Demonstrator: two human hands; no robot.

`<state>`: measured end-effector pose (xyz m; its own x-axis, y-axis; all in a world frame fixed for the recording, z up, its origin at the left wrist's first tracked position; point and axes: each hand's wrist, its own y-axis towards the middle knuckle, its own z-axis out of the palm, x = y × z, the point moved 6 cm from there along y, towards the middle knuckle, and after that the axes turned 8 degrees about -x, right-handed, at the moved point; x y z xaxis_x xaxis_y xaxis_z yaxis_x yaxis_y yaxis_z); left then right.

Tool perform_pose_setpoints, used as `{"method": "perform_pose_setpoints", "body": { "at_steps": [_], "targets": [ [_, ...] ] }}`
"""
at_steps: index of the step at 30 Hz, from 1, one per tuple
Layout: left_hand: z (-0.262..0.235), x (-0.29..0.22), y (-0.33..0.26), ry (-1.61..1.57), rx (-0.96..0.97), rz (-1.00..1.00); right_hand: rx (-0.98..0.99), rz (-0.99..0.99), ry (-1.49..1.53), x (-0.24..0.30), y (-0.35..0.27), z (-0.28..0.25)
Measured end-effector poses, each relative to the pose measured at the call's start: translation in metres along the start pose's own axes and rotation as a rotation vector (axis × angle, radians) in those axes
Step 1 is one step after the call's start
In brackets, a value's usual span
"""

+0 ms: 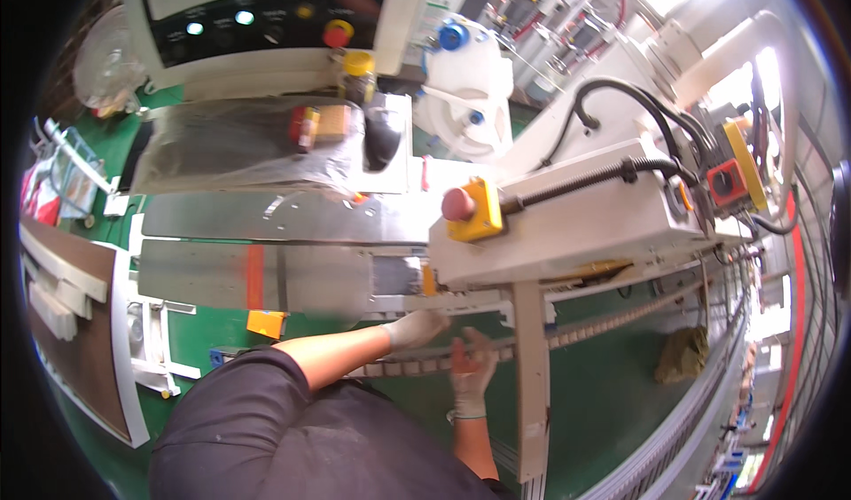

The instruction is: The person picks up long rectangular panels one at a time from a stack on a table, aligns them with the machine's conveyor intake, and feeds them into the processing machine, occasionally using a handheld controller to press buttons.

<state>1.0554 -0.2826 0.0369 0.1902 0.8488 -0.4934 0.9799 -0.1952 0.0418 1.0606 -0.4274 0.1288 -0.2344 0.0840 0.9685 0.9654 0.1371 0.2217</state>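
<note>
My left hand (418, 330), in a pale glove, reaches in beside the front edge of the metal work table (324, 278). Its fingers are blurred, and nothing can be made out in them. Close by on the right is my right hand (472, 374), also gloved, raised with its fingers pointing up and apart; the fingertips look reddish. No held thing shows in it. The hands are a small gap apart, above a conveyor track (421, 363) of small pale blocks. Just beyond them, a white machine housing (567, 225) carries a red emergency stop button (458, 205) on a yellow box.
A beige post (530, 385) rises right of my right hand. Behind the table stands a control panel (266, 23) with lit buttons. A small box (332, 122) and a yellow-lidded jar (358, 73) sit near it. White strips lie on a brown-topped table (75, 358) at left.
</note>
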Motion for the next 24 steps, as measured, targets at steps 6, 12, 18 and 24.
{"method": "perform_pose_setpoints", "body": {
  "at_steps": [6, 12, 18, 24],
  "targets": [
    [-0.050, 0.061, -0.259, -0.309, -0.220, -0.195, 0.868, -0.558, -0.264, 0.070, -0.100, 0.180],
    [-0.168, 0.079, -0.452, -0.371, -0.597, -0.965, 1.016, -0.355, -0.238, 0.060, -0.155, 0.251],
    [-0.139, 0.143, -0.693, -0.442, -1.548, -1.409, 1.106, -0.098, -0.263, 0.022, -0.189, 0.302],
    [-0.161, 0.226, -0.935, -0.428, -2.222, -1.420, 1.088, -0.476, -0.459, 0.026, -0.210, 0.342]
  ]
}}
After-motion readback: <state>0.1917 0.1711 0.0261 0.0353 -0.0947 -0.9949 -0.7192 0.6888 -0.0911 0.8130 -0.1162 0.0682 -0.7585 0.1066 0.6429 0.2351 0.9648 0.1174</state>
